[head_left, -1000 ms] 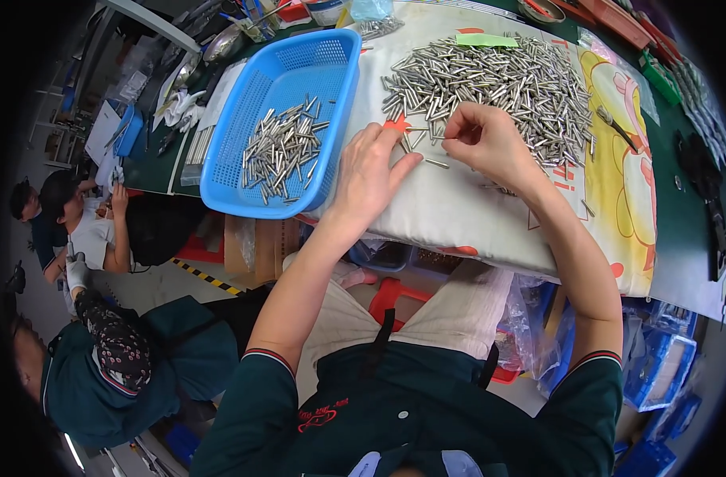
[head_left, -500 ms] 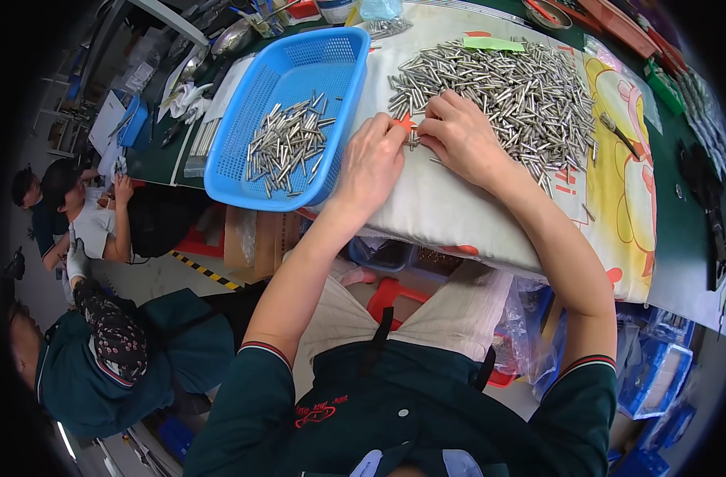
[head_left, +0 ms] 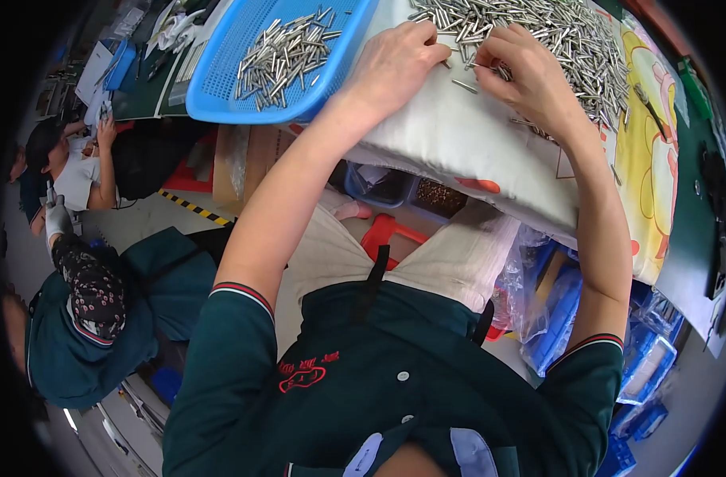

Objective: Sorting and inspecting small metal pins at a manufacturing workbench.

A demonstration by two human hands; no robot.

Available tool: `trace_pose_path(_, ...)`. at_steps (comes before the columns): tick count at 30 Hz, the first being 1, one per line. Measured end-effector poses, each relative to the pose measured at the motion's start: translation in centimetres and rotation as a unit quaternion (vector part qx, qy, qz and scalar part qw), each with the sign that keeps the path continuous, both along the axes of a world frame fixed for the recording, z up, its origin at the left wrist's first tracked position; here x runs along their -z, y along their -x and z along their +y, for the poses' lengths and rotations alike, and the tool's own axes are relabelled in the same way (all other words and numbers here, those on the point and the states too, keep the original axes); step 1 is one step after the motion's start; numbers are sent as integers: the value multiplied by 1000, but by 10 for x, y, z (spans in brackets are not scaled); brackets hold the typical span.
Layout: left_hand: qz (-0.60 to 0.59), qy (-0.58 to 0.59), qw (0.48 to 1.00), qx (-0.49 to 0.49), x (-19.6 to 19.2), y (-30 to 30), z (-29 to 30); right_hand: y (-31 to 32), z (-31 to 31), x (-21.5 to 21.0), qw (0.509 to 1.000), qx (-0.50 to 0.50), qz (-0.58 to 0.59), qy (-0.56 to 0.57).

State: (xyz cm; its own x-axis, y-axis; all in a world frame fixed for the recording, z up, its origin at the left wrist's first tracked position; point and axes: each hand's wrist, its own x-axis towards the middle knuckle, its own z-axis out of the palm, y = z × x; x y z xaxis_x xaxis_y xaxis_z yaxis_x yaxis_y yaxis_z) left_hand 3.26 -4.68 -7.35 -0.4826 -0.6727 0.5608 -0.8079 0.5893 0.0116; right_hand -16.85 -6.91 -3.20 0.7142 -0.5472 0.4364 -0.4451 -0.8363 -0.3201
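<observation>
Small metal pins with pointed ends lie in a wide heap on the cloth-covered table, at the far right. My left hand rests at the heap's near left edge, its fingers curled together; what they pinch, if anything, is too small to name. To its right, my right hand bends its fingers and thumb around what looks like a metal pin. One loose pin lies on the cloth between the hands. A blue plastic basket on the left holds a smaller pile of pins.
A brush lies on the yellow-patterned cloth at right. Below the table are small bins and blue boxes. Other people sit at the left, one in a dark green shirt close by.
My hands have moved apart from their close position at the heap's edge. The whole view has shifted, so the table sits higher in the picture.
</observation>
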Motion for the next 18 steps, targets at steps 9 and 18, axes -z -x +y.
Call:
trace_pose_path(9,-26,11,1000,-10,-11,14,-3,6,-8,3,998,59,23,10)
trace_pose_path(18,592,-237,766,81,-10,46,-8,-1,0,0,954,103,-274,-58)
